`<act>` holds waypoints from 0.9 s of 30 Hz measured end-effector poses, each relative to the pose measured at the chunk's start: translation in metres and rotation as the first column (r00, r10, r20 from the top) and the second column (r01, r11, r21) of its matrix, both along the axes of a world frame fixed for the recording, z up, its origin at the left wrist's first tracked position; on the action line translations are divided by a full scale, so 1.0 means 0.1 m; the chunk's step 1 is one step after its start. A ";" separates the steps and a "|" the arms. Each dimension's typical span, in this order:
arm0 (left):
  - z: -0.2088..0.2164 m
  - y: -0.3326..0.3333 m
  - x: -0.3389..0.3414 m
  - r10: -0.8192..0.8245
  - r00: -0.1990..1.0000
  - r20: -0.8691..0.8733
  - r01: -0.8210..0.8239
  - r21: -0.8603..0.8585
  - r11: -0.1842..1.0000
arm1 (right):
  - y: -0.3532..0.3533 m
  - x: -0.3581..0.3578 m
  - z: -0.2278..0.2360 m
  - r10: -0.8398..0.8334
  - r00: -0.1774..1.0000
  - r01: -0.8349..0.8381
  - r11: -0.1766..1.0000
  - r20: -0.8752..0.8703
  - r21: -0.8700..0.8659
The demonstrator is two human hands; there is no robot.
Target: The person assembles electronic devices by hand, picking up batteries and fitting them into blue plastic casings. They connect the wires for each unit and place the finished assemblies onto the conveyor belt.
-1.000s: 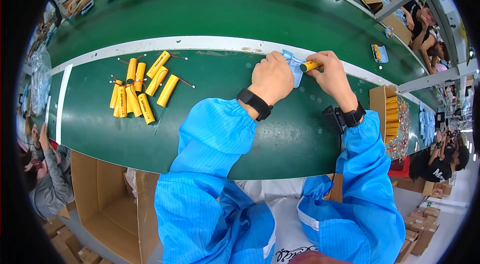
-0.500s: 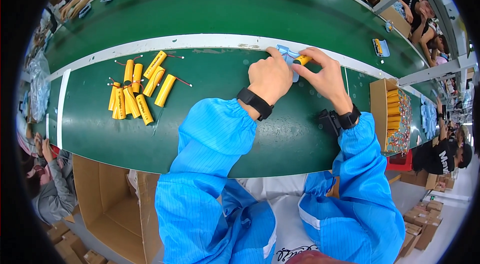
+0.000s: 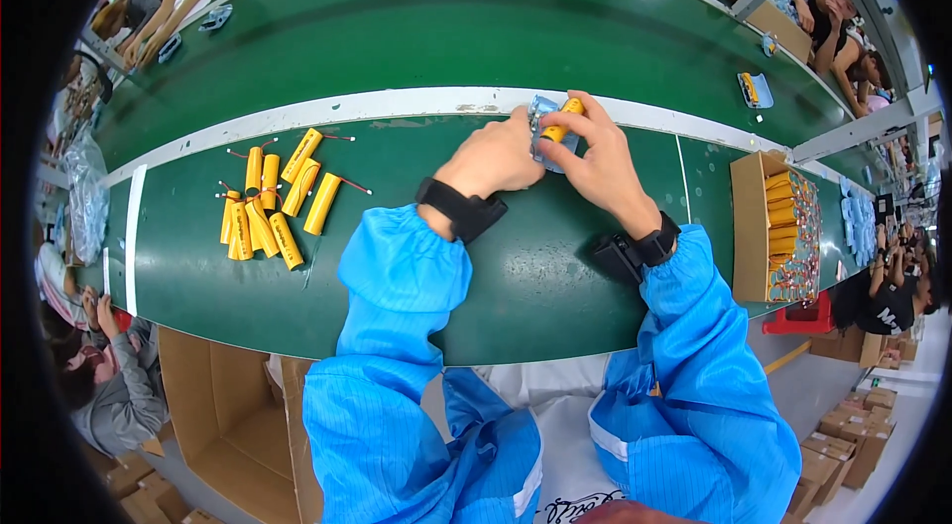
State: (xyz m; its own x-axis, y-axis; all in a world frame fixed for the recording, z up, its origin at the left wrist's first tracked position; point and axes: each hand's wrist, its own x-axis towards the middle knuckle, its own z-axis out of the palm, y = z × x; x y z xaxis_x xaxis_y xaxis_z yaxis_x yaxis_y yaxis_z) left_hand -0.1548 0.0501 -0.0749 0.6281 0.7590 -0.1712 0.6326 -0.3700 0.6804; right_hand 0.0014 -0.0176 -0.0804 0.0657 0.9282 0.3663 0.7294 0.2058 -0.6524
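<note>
A yellow cylindrical battery (image 3: 562, 120) is pinched between the thumb and fingers of my right hand (image 3: 605, 162). It lies tilted against a light-blue plastic shell (image 3: 542, 106), close to the white rail. My left hand (image 3: 496, 155) closes on the shell's left side, its fingertips partly hidden. Whether the battery sits fully inside the shell I cannot tell. Left of my hands, several yellow batteries (image 3: 270, 182) with thin red wires and small white connectors lie in a loose pile on the green work surface (image 3: 436, 316).
At the right stands a cardboard box (image 3: 751, 227) packed with yellow batteries. Beyond the white rail (image 3: 397, 104), a green belt (image 3: 446, 28) carries blue shells, one with a yellow battery (image 3: 747, 88). A large open carton (image 3: 238, 415) is below the table's left edge. Other people work around.
Both hands have shifted left with the shell and battery. The battery has turned to a steeper tilt, and my right fingers now reach over its far end.
</note>
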 end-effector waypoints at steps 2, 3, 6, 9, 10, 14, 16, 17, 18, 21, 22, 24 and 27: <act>0.02 0.04 -0.07 -0.032 0.999 -0.022 0.033 0.057 0.998 | 0.00 -0.03 0.02 -0.015 0.989 0.018 1.000 0.144 -0.023; 0.06 0.05 -0.10 -0.056 0.998 -0.042 0.061 0.113 0.992 | 0.00 -0.03 0.03 -0.021 0.990 0.024 0.999 0.137 -0.021; 0.06 -0.01 -0.14 -0.065 0.998 -0.005 0.063 0.328 0.943 | 0.00 -0.07 0.12 -0.015 0.988 0.038 0.988 0.155 -0.148; 0.03 -0.09 -0.17 -0.079 0.989 0.127 -0.016 0.610 0.792 | 0.04 -0.10 0.17 -0.018 0.985 0.051 0.980 0.170 -0.191; 0.03 -0.11 -0.14 -0.071 0.984 0.165 -0.032 0.547 0.836 | 0.05 -0.11 0.18 -0.016 0.983 0.057 0.975 0.185 -0.215; 0.03 -0.16 -0.08 -0.049 0.969 0.241 -0.057 0.414 0.909 | 0.10 -0.13 0.18 0.010 0.960 0.061 0.968 0.280 -0.243; 0.02 -0.17 -0.06 -0.051 0.964 0.260 -0.059 0.399 0.915 | 0.10 -0.12 0.18 0.011 0.960 0.057 0.970 0.280 -0.234; 0.01 -0.17 -0.06 -0.056 0.966 0.253 -0.054 0.405 0.913 | 0.10 -0.11 0.17 0.018 0.958 0.051 0.972 0.287 -0.231; 0.01 -0.17 -0.06 -0.052 0.968 0.244 -0.045 0.373 0.927 | 0.10 -0.10 0.17 0.024 0.955 0.045 0.973 0.295 -0.228; 0.02 -0.16 -0.07 -0.047 0.975 0.219 -0.025 0.312 0.950 | 0.08 -0.08 0.16 -0.014 0.972 0.060 0.980 0.235 -0.188; 0.02 -0.17 -0.07 -0.041 0.975 0.218 -0.030 0.315 0.949 | 0.08 -0.08 0.16 -0.031 0.978 0.068 0.983 0.209 -0.172; 0.03 -0.18 -0.07 -0.031 0.975 0.218 -0.041 0.319 0.947 | 0.10 -0.07 0.19 -0.036 0.986 0.069 0.978 0.165 -0.196; 0.02 -0.19 -0.07 -0.046 0.974 0.221 -0.041 0.373 0.927 | 0.11 -0.06 0.21 -0.044 0.995 0.064 0.966 0.087 -0.251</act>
